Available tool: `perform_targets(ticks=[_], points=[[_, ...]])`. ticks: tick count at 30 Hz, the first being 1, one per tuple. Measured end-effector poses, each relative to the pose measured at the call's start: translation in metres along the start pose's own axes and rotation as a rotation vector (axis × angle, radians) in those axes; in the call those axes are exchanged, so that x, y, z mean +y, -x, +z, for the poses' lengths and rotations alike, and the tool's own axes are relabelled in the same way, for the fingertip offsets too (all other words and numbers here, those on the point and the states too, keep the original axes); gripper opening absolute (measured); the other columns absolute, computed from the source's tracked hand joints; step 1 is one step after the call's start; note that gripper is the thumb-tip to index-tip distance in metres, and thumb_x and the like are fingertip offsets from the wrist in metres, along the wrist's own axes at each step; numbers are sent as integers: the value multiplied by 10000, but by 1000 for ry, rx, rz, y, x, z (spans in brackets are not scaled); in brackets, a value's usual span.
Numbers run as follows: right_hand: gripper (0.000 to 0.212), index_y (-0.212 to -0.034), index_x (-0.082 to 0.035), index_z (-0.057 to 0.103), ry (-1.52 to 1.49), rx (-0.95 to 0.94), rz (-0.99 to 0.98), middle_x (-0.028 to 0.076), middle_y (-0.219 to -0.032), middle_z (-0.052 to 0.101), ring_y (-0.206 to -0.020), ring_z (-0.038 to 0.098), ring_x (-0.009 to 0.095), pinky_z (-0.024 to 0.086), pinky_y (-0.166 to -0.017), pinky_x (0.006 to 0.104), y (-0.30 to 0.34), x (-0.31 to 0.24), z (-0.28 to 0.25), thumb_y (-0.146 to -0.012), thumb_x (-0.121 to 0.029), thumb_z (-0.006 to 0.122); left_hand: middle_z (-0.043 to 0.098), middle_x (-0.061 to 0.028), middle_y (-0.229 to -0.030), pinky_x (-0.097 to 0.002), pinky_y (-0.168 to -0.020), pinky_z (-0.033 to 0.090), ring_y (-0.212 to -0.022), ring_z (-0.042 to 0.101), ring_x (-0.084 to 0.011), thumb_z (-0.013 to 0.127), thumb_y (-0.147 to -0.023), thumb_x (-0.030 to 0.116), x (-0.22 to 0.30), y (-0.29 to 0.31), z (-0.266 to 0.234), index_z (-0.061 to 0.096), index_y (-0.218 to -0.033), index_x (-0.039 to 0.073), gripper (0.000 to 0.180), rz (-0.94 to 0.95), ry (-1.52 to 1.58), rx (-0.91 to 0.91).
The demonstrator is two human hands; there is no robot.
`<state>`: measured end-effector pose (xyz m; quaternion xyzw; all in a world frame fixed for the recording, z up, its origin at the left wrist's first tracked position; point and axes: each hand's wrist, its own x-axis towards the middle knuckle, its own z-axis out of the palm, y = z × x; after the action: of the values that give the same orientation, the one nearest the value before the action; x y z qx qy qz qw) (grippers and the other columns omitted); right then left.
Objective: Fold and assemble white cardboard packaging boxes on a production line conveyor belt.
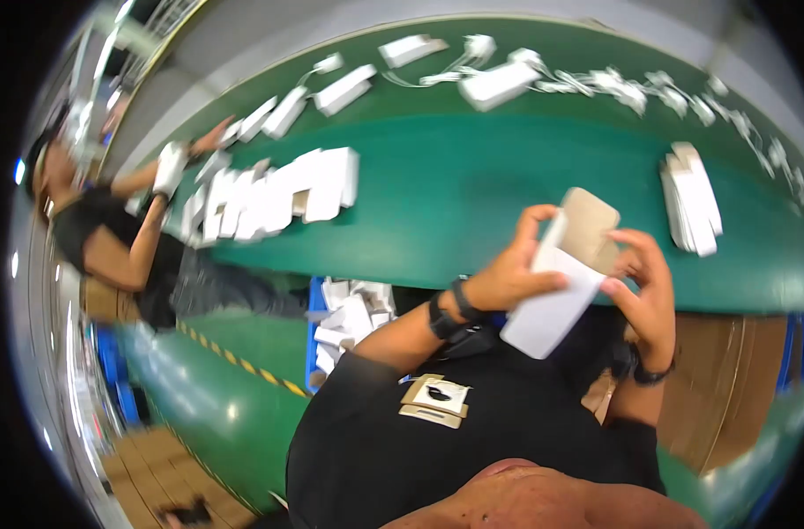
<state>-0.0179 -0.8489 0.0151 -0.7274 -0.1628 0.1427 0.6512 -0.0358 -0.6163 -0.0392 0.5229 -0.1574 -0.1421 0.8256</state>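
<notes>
Between my hands is a small white cardboard box, tilted, its brown inner side showing at the raised flap. My left hand grips its left side, thumb across the white face. On the other side my right hand pinches the edge by the flap with thumb and fingers. The box is held just over the near edge of the green table. To the right lies a stack of flat white cartons. Whether anything is inside the box cannot be seen.
White boxes stand in a row at the left. Along the far side lie white cables and adapters and more white boxes. A blue bin of white cartons is below the table edge. A co-worker stands at the left.
</notes>
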Motion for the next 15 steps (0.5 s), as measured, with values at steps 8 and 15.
perform_targets(ticks=[8, 15], points=[[407, -1182, 8, 580, -174, 162, -348, 170, -1265, 561, -1155, 560, 287, 419, -1026, 428, -2, 57, 31, -895, -266, 675, 542, -129, -1237, -335, -951, 453, -1114, 552, -180, 642, -963, 378, -2, 5, 6, 267, -1436, 83, 672, 262, -327, -113], [275, -1055, 34, 584, -37, 286, -515, 190, -1234, 580, -1092, 598, 284, 466, -996, 445, -14, 73, 62, -989, -232, 564, 595, -109, -1059, -313, -792, 489, -939, 581, -154, 624, -978, 368, -30, 23, 9, 206, -1437, 103, 675, 295, -186, 197]])
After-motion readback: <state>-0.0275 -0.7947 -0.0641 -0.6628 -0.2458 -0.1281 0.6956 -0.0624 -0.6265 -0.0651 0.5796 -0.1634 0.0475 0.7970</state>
